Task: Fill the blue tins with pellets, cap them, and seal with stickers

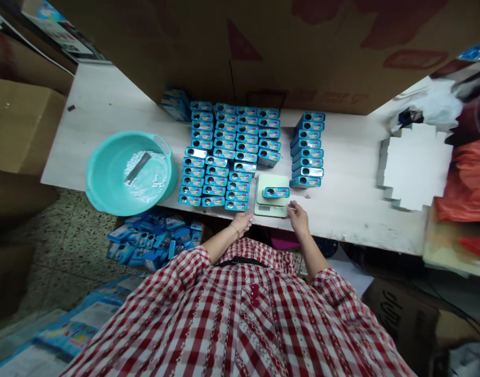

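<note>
Blue tin [275, 192] flat on scale [271, 208], long axis left-right, left hand [243, 222] and right hand [298, 216] empty, relaxed

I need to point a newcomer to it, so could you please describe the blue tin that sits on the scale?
Start at the pale table and find the small green scale at its near edge, between the left hand and the right hand. The blue tin lies alone on its platform, on its side, while the other tins stand packed in rows on the tabletop.

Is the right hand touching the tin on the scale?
Apart. The head view shows the right hand beside the scale, with bare scale between it and the tin.
</note>
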A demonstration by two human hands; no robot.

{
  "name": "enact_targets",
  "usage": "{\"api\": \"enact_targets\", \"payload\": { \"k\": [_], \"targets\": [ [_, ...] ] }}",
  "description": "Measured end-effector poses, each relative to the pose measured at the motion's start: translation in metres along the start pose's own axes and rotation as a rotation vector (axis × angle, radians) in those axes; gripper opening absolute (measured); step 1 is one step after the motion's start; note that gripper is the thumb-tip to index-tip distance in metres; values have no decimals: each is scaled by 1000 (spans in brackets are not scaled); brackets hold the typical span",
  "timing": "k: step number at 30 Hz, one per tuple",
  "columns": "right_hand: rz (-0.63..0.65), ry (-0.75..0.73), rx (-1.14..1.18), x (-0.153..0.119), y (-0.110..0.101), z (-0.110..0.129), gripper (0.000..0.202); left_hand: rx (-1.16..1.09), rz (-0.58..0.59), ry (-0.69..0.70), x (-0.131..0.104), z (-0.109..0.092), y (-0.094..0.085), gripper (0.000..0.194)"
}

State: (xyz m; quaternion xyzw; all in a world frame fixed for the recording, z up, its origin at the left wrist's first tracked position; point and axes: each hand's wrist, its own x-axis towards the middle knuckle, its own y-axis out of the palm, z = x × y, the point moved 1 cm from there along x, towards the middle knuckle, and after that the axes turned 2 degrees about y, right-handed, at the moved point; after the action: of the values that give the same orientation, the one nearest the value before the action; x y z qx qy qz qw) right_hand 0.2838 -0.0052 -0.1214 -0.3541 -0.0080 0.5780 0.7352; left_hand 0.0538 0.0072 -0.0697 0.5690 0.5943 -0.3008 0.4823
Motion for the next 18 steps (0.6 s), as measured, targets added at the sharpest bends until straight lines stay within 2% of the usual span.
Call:
{"api": "enact_targets", "payload": {
  "k": [4,10,13,18],
  "targets": [
    [-23,-64,-116,-5,8,-5,42,92,-37,29,16,8,14,52],
    [-48,-80,-106,-36,7,-17,40,302,-18,105,14,22,15,54],
    [-86,-55,-31,-58,4,-27,41,411,29,122,11,29,14,48],
    [-80,-25,-15,-82,-11,-32,37,418,85,108,13,36,14,35]
  ]
}}
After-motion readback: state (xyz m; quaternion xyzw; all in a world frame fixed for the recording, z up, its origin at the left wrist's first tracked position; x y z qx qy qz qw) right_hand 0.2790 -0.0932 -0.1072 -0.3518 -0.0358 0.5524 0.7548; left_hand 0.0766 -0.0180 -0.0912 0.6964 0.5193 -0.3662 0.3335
